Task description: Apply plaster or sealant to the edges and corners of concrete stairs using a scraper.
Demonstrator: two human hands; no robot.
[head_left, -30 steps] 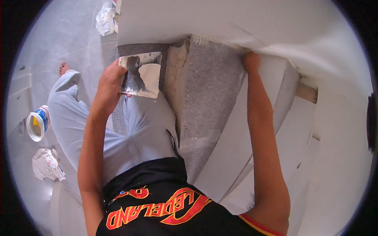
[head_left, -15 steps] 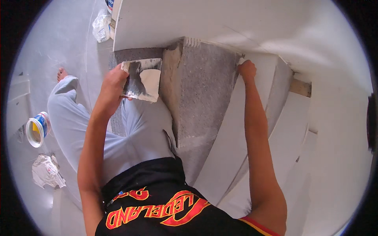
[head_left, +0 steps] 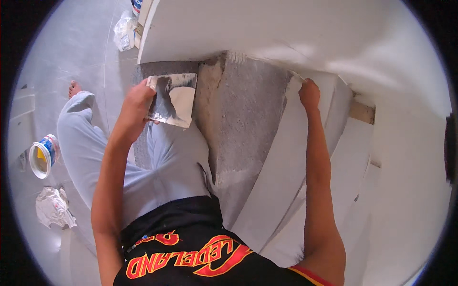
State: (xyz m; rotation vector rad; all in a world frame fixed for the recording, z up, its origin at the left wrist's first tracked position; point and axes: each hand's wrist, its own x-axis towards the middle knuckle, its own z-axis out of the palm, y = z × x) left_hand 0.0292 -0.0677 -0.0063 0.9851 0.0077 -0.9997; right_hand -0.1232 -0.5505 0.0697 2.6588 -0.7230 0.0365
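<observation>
My left hand [head_left: 137, 107] grips the edge of a flat, square plastering trowel [head_left: 163, 106], its face turned up. A smooth patch of white putty [head_left: 182, 101] sits on the trowel's right half, and smears cover its edges. Farther right, my right hand [head_left: 310, 93] is closed around a putty knife [head_left: 297, 76], of which only a thin part shows. That knife meets the joint between the white wall [head_left: 267, 28] and a stair step. Between my hands is a rough grey step [head_left: 250, 102] with a bare brownish riser [head_left: 208, 95].
White-coated steps [head_left: 272, 186] run along the right. To the left, an open bucket [head_left: 42, 159] and a crumpled white bag [head_left: 55, 207] lie on the grey tiled floor [head_left: 62, 62]. Another plastic bag [head_left: 125, 33] is near the wall's end. My bare foot [head_left: 74, 89] rests on the tiles.
My right hand has slid a little to the right along the joint with the putty knife. My left hand keeps hold of the trowel in nearly the same spot. The view has shifted slightly.
</observation>
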